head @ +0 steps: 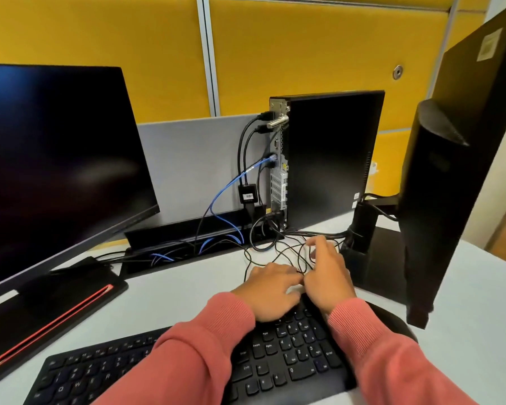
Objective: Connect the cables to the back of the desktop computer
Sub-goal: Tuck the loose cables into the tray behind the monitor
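Both hands work in the tangle of thin black cables (292,252) on the bench (170,290); the left hand (270,290) and right hand (327,276) are blurred, so I cannot tell whether either grip has closed on a lead. Just beyond them stands the desktop computer (327,159), its rear ports already holding several cables. This looks like the sorting step: next, one free plug must be singled out and lifted to an empty port.

The scene is viewed from one head-worn camera, angled forward and down across the desk (170,299), close above its near edge.
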Motion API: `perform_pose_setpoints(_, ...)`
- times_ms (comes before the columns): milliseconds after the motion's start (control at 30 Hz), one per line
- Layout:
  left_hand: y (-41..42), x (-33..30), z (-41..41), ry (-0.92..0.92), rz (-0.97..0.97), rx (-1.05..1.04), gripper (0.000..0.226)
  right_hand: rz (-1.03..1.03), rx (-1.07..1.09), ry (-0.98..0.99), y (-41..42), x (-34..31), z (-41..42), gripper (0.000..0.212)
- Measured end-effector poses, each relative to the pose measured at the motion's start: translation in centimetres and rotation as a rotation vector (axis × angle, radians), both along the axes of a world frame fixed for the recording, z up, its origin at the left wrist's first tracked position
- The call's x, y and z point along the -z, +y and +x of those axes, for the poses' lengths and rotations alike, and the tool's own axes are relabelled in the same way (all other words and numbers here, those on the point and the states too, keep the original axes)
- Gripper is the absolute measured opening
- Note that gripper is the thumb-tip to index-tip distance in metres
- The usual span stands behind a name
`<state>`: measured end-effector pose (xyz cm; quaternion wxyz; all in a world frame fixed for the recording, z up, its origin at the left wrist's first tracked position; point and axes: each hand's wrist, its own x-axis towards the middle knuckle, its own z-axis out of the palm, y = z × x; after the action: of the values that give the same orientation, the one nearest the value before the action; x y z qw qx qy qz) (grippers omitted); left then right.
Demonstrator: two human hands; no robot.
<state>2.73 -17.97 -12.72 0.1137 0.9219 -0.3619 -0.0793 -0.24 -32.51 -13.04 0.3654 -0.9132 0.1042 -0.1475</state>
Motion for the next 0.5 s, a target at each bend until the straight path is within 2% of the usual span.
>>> perform_pose_setpoints(100,-0.7,0.6,0.3,0.064,0.057,-0.036,0.045,0.04,-0.071,-0.004,-0.1,-0.1,0.0,0.07)
perform_pose_setpoints(200,-1.2,0.9,0.5,0.043,0.026,-0.051,0.046,-0.096,-0.102,0.046,-0.2,0.0,0.5,0.065)
perform_pose_setpoints(367,-0.6,0.9,1.6,0.075,-0.202,-0.099,0.038,-0.208,-0.062,0.085,-0.3,0.1,0.8,0.063)
perform_pose_setpoints(500,0.8,-0.8,2.3,-0.011,-0.561,-0.254,0.029,-0.283,-0.018,0.093,-0.7,0.3,1.0,0.069)
